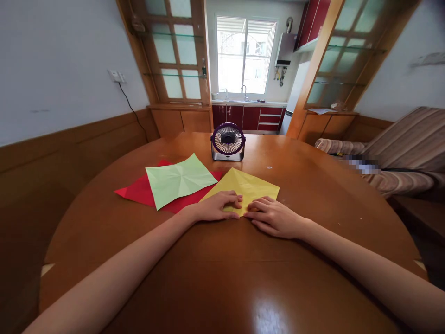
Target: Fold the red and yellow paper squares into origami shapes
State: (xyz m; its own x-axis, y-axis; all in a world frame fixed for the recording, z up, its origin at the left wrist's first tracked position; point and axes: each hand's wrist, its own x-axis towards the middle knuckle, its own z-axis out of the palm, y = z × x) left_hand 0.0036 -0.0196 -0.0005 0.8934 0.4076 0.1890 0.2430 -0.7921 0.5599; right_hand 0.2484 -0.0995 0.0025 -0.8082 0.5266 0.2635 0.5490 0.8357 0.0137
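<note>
A sheet of yellow paper (255,185) with faint creases lies flat on the table, one corner towards me. My left hand (220,206) rests on its near left side, fingers curled and thumb at the near corner, gripping the sheet's edge. Just to the right, my right hand (273,216) has its fingers bent together, pinching the near right edge by that corner. The fingers partly hide the corner. Left of the yellow sheet, a creased light green sheet (181,178) lies on top of red paper (137,190), whose edges stick out.
Beyond the papers, a small purple desk fan (228,140) stands on the round wooden table (208,287). A striped chair (406,144) is at the right. A black cord (134,111) hangs from the wall socket at the left. White scraps (269,167) lie on the table.
</note>
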